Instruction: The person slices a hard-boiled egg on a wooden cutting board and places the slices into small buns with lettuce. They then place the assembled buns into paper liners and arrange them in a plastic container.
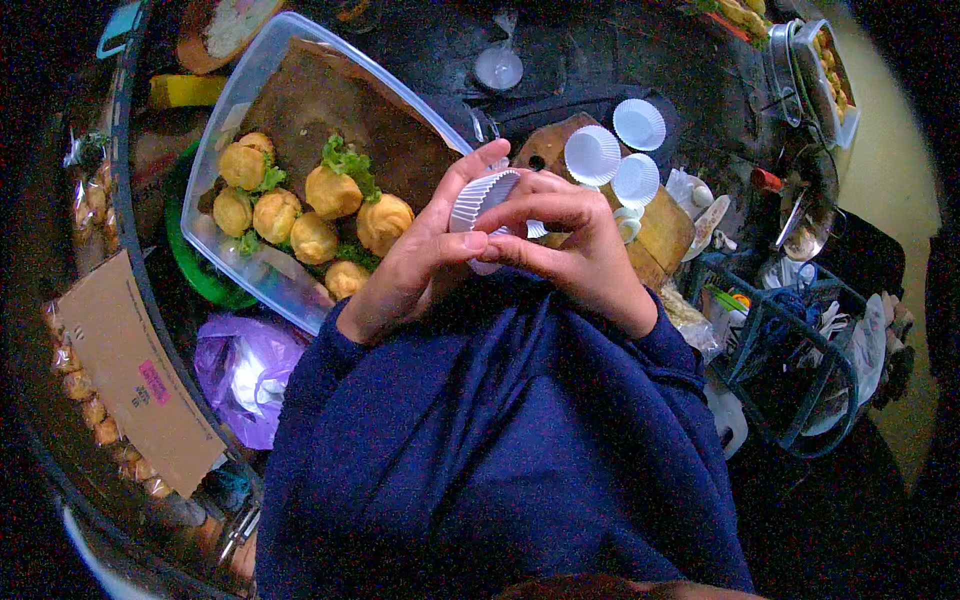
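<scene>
Between my two hands is a white pleated paper baking cup [480, 200], held up in front of my chest. My left hand [420, 235] pinches its side with thumb and fingers. The fingers of my right hand [570, 235] are closed on the cup's other edge. Left of the hands stands a clear plastic container [225, 110] lined with brown paper. Several small filled buns [277, 215] with green lettuce lie in it. More white baking cups [593, 155] rest on the right, beyond my right hand, on and by a wooden board [665, 235].
A dark basket [790, 350] of mixed items stands at the right. At the left are a purple plastic bag [245, 370], a cardboard piece [130, 370] and a bowl of white shreds [225, 35]. A metal tray of food [825, 85] sits far right.
</scene>
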Demonstrator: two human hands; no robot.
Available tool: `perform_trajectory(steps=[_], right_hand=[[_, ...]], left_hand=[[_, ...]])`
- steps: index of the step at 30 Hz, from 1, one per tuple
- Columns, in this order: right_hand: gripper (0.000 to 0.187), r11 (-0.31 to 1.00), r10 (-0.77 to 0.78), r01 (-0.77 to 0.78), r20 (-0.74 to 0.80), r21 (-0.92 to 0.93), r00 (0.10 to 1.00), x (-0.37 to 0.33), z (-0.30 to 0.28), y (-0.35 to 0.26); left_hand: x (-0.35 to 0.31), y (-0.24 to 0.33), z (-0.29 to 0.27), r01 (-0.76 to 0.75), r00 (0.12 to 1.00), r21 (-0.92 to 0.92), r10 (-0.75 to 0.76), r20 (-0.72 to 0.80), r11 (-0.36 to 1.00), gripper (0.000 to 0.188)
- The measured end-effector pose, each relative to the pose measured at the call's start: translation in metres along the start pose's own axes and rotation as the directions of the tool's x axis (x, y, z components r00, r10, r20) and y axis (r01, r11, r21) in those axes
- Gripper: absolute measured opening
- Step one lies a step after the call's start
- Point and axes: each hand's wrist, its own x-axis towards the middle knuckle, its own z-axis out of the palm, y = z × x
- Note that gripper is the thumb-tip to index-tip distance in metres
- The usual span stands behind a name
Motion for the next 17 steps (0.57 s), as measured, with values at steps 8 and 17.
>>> perform_trajectory(steps=[8, 17], right_hand=[[0.013, 1.0, -0.003, 0.003, -0.012, -0.01, 1.0, 0.0019, -0.0002, 0.0015], [0.014, 0.99, -0.001, -0.015, -0.114, -0.141, 0.993, -0.0074, 0.0003, 0.0085]], left_hand=[[0.0043, -0.0082, -0.0061, -0.024, 0.999, -0.12, 0.027, 0.02, 0.993, 0.082], [0.0027, -0.0028, -0.0029, -0.046, 0.996, 0.094, 0.053, -0.07, 0.994, 0.078]])
